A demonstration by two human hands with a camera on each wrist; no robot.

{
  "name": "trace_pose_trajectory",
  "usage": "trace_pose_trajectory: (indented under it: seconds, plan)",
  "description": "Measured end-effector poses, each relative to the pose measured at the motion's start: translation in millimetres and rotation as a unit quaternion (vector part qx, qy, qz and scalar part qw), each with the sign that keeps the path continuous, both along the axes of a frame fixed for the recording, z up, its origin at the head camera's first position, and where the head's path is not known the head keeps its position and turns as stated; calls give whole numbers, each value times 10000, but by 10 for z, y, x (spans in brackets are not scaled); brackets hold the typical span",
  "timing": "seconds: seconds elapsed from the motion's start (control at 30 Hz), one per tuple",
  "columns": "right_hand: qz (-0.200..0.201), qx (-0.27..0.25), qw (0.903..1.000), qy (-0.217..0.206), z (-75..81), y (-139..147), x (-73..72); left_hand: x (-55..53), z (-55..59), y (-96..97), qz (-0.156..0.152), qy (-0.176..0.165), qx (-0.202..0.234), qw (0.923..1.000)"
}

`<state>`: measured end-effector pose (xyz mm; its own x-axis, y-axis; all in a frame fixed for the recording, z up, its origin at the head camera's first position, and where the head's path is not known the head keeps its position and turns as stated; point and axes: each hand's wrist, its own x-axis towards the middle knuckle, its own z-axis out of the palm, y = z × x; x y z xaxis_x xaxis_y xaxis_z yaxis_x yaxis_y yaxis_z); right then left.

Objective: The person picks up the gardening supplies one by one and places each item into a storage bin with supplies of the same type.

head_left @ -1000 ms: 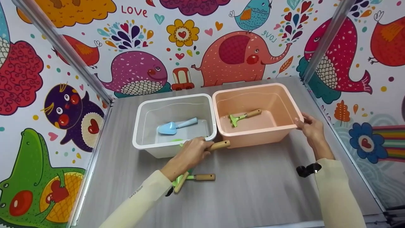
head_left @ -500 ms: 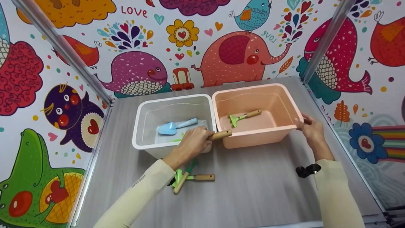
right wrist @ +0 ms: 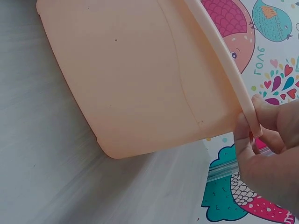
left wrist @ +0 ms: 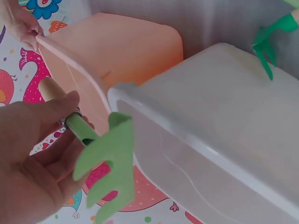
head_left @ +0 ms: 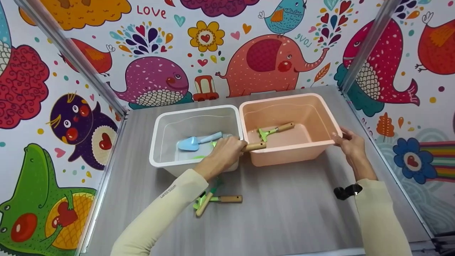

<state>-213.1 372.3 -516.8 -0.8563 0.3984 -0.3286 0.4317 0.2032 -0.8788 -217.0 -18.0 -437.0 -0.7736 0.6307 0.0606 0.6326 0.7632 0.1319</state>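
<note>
White rectangular plastic bin (head_left: 170, 164): left of centre in the head view; holds a pale blue plastic trowel (head_left: 189, 143) and a lime-green piece (head_left: 199, 156), mostly hidden
Peach rectangular plastic bin (head_left: 295, 154): right of centre, its rim against or just beside the white one; a lime-green rake-headed tool with a wooden handle (head_left: 274, 131) lies inside
Pale green tined fork with a round wooden handle (left wrist: 112, 170): raised at the centre of the head view, handle end pointing right over the peach bin's near left corner, tines at the white bin's right end; whether above or inside the rim is unclear
Left hand (head_left: 227, 151): thumb and fingers clamped on the fork's handle
Right hand (head_left: 351, 143): thumb and fingers pinching the peach bin's near right corner
Grey wood-grain table (head_left: 284, 206): at lower centre, a lime-green tool with a brown wooden handle (head_left: 230, 199), crossed by a darker green clawed tool with a pale handle (head_left: 203, 207)
Fork's step: seemingly held over the bins, not yet released
Fork's next move: probably calls for tines clear of both rims before the fingers loosen
Wall lettering (head_left: 151, 11): red "LOVE", upper left; a teal mirrored "LOVE" (head_left: 303, 40), upper right
Cream sleeve (head_left: 156, 209): small dark print, too tiny to read surely; no brand visible on bins or tools
</note>
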Motion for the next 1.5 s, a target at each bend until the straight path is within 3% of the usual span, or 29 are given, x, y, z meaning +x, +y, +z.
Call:
trace_pose_trajectory:
  seconds: [0.1, 0.23, 0.43, 0.6, 0.8, 0.97, 1.17, 1.5]
  plan:
    - [-12, -30, 10000, -83, 3, 9, 3, -27, 37, 108, 35, -94, -51, 9999]
    - [-36, -144, 9998, -129, 7, 16, 3, -62, 73, 240, -105, 142, 66, 9998]
    - [-90, -150, 9997, -175, 9, 11, -2, -140, 51, 386, -60, 131, 113, 9998]
    - [-92, -199, 9996, -173, 7, 3, -14, -160, -3, 517, 80, 148, -1, 9999]
    - [-103, -204, 9997, -43, -5, -1, 1, -128, -91, 725, -33, 840, -180, 9963]
    - [-147, -148, 9998, 46, -17, -7, 11, -135, -217, 869, 171, 1191, -353, 9921]
    - [-109, -168, 9997, -118, -7, -7, -2, -165, -330, 987, 507, 1141, -480, 9910]
    - [-120, -387, 9990, -179, 5, -7, 5, -221, -421, 1114, 648, 1045, -493, 9912]
